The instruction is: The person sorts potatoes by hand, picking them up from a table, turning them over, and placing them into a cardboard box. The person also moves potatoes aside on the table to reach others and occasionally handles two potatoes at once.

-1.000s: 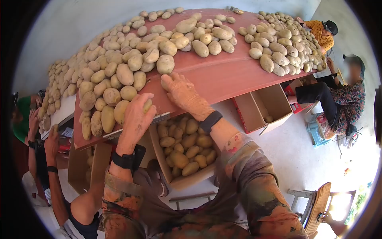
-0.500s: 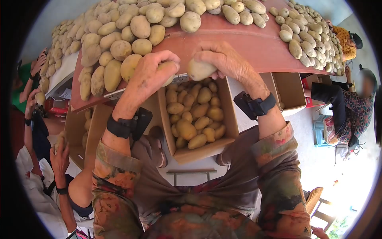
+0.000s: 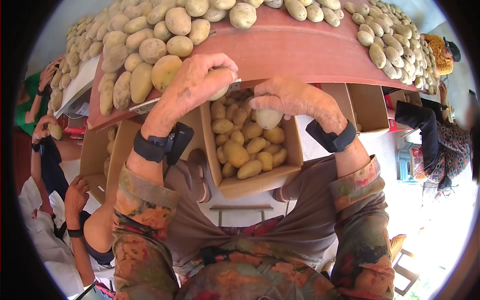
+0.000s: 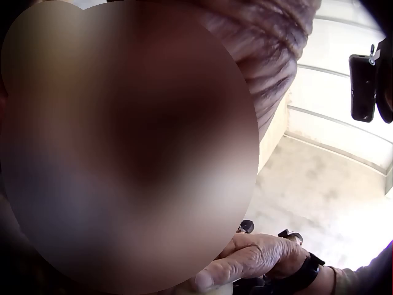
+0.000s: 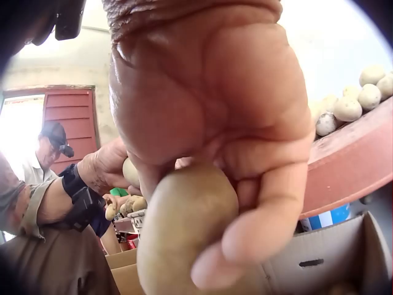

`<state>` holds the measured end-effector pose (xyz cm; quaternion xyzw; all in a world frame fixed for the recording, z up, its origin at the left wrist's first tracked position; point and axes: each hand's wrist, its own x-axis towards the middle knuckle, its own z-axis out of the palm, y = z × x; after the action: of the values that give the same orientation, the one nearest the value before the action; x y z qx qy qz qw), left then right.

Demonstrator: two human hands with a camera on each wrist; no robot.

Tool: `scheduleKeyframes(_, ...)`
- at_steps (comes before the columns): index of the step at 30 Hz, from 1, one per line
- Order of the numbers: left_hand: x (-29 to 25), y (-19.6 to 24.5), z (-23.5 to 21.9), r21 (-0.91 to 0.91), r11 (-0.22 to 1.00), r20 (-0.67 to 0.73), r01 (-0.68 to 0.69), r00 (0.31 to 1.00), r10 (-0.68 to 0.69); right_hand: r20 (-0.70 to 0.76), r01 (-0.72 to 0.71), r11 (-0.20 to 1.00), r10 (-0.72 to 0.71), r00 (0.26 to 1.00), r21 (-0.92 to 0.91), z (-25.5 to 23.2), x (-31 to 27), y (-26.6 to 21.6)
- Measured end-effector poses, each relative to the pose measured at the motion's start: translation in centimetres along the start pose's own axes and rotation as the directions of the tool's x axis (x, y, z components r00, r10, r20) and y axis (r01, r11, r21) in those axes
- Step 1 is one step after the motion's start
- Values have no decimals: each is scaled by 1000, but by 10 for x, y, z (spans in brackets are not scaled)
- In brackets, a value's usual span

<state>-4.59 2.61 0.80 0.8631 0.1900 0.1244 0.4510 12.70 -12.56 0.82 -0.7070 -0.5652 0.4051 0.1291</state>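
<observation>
Near the table's front edge the left hand grips a potato, its fingers curled over it. The right hand is to its right, above the cardboard box, with a pale potato under its fingers. In the right wrist view, thumb and fingers of the right hand curl round that potato. The box below both hands contains many potatoes. The left wrist view is mostly blurred; the right hand shows at its bottom.
Potatoes lie heaped on the red table, with a large pile at the left and another at the right. More cardboard boxes stand left and right. Other people sit at both sides; a blue stool is at the right.
Since a second ago both hands have drawn back from the tabletop, the right now with a potato. Over the last half second the right hand has moved slightly down and right, over the box.
</observation>
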Motion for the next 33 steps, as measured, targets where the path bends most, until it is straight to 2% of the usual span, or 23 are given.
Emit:
scheduleKeyframes(2, 0, -2, 3, -13, 1000, 37, -9, 999, 10, 62, -3, 1000, 4, 998, -12, 6, 2, 7)
scheduleKeyframes(5, -3, -1, 6, -34, 999, 114, -7, 993, 11, -57, 230, 930, -256, 965, -286, 17, 10, 32)
scheduleKeyframes(6, -5, 1, 7, -36, 999, 150, 21, 989, -16, -8, 117, 970, -122, 993, -215, 15, 8, 30)
scheduleKeyframes(8, -9, 9, 7, 20, 997, 206, 68, 976, -71, -21, 119, 969, -127, 992, -218, 11, 5, 29)
scheduleKeyframes(11, -14, -3, 20, 177, 979, 136, -100, 988, 76, -62, 136, 963, -154, 986, -232, 9, 1, 32)
scheduleKeyframes(12, -18, -1, 23, 163, 980, 126, -117, 987, 97, -79, 142, 960, -165, 983, -240, 9, -1, 34)
scheduleKeyframes(15, -33, 5, 36, 278, 935, 125, -219, 974, 191, -107, 176, 942, -214, 971, -285, 10, 0, 44)
scheduleKeyframes(18, -45, 1, 57, 303, 929, 161, -213, 972, 171, -103, 215, 926, -258, 961, -312, 15, 1, 54)
scheduleKeyframes(19, -47, -8, 66, 325, 904, 151, -279, 959, 241, -100, 226, 917, -272, 957, -329, 12, 1, 55)
scheduleKeyframes(21, -51, -11, 79, 330, 910, 119, -249, 968, 222, -112, 190, 922, -240, 964, -338, 10, -5, 51)
scheduleKeyframes(22, -52, -14, 86, 358, 914, 124, -189, 980, 154, -153, 188, 931, -244, 957, -313, 10, -5, 54)
scheduleKeyframes(23, -55, -14, 91, 349, 921, 107, -171, 984, 142, -186, 189, 939, -248, 951, -287, 13, -5, 58)
scheduleKeyframes(25, -64, -15, 99, 402, 897, 74, -185, 983, 170, -182, 155, 943, -214, 960, -294, 23, -7, 63)
scheduleKeyframes(27, -71, -10, 102, 465, 868, 34, -176, 983, 181, -180, 103, 948, -162, 970, -302, 10, -13, 56)
scheduleKeyframes(29, -78, -4, 97, 450, 876, 144, -176, 982, 124, -150, 28, 959, -72, 986, -281, 7, -21, 49)
scheduleKeyframes(30, -84, 2, 94, 438, 881, 205, -178, 974, 95, -172, 51, 955, -105, 980, -294, 7, -25, 48)
scheduleKeyframes(33, -99, 19, 89, 373, 899, 209, -229, 965, 159, -209, 109, 935, -188, 960, -338, 9, -29, 49)
